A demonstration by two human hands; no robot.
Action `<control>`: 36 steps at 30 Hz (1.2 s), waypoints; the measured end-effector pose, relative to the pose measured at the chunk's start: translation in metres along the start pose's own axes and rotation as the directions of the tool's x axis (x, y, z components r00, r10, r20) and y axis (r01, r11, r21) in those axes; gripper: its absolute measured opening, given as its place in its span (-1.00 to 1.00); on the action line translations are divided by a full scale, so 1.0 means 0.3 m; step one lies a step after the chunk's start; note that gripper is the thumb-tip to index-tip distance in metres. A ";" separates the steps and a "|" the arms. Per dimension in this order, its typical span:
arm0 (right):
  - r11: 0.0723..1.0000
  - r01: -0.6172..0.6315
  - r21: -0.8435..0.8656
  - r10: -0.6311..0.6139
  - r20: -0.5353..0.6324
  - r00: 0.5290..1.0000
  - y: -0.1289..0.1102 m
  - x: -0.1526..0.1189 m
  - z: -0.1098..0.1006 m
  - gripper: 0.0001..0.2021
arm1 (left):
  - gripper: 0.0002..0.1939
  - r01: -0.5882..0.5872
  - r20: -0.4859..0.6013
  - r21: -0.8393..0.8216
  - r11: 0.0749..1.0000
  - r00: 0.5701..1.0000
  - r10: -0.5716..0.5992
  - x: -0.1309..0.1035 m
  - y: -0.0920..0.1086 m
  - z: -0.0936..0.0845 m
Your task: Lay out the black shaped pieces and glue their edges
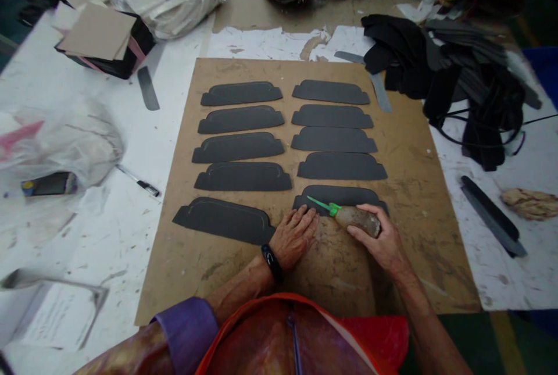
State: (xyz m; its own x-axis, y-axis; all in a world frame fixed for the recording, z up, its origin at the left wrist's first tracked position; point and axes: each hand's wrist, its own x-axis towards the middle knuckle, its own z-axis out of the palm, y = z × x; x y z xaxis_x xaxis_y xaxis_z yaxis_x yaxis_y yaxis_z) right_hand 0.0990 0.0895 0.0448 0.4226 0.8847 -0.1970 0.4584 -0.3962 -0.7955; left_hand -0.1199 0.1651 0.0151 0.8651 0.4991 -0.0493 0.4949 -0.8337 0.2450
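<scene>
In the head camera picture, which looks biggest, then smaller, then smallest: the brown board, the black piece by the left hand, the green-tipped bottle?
1. Brown board, by far the largest.
2. Black piece beside the left hand.
3. Green-tipped bottle in the right hand, smallest.

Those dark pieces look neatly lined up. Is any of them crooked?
Yes: the nearest piece in the left column lies tilted and shifted leftward, unlike the straight rows above. The left hand rests beside it.
</scene>
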 end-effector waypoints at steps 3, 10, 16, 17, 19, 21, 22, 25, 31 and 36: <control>1.000 0.004 -0.017 -0.004 0.002 1.000 -0.010 0.007 0.005 -0.57 | -0.56 0.001 0.010 -0.009 1.000 1.000 -0.001 0.002 0.000 -0.008; 0.999 0.017 -0.028 -0.018 -0.054 0.998 -0.024 0.017 0.020 -0.59 | -0.53 0.008 0.045 -0.036 0.999 0.999 -0.006 0.010 -0.002 -0.025; 0.999 0.025 -0.025 -0.027 -0.091 0.995 -0.026 0.016 0.033 -0.59 | -0.51 0.021 0.072 -0.047 0.999 0.997 -0.018 0.026 0.005 -0.048; 0.999 0.024 -0.022 -0.026 -0.100 0.995 -0.026 0.016 0.034 -0.59 | -0.51 0.023 0.076 -0.048 0.999 0.997 -0.020 0.028 0.006 -0.050; 1.000 0.017 -0.015 -0.019 -0.118 0.993 -0.025 0.016 0.035 -0.60 | -0.50 0.026 0.085 -0.049 0.998 0.996 -0.022 0.032 0.006 -0.051; 1.000 0.010 -0.011 -0.012 -0.128 0.992 -0.022 0.016 0.032 -0.60 | -0.50 0.030 0.089 -0.049 0.998 0.996 -0.025 0.033 0.006 -0.052; 1.000 0.007 -0.011 -0.008 -0.131 0.991 -0.020 0.015 0.029 -0.60 | -0.50 0.031 0.090 -0.050 0.998 0.996 -0.027 0.034 0.006 -0.052; 1.000 -0.013 -0.015 0.011 -0.134 0.991 -0.010 0.012 0.015 -0.59 | -0.52 0.034 0.089 -0.052 0.998 0.996 -0.029 0.034 0.006 -0.053; 0.999 -0.042 -0.026 0.037 -0.177 0.984 0.016 0.000 -0.029 -0.60 | -0.53 0.031 0.080 -0.056 0.998 0.996 -0.026 0.038 -0.002 -0.053; 0.997 -0.071 -0.023 0.065 -0.214 0.975 0.039 -0.011 -0.064 -0.59 | -0.52 0.026 0.066 -0.063 0.998 0.998 -0.022 0.042 -0.004 -0.057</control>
State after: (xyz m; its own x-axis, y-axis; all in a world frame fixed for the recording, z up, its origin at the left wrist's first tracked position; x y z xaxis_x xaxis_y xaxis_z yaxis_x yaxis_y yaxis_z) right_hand 0.1181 0.0772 0.0471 0.6089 0.7840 -0.1206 0.4454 -0.4637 -0.7659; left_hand -0.1109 0.1765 0.0308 0.8575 0.5005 -0.1188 0.5113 -0.8038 0.3042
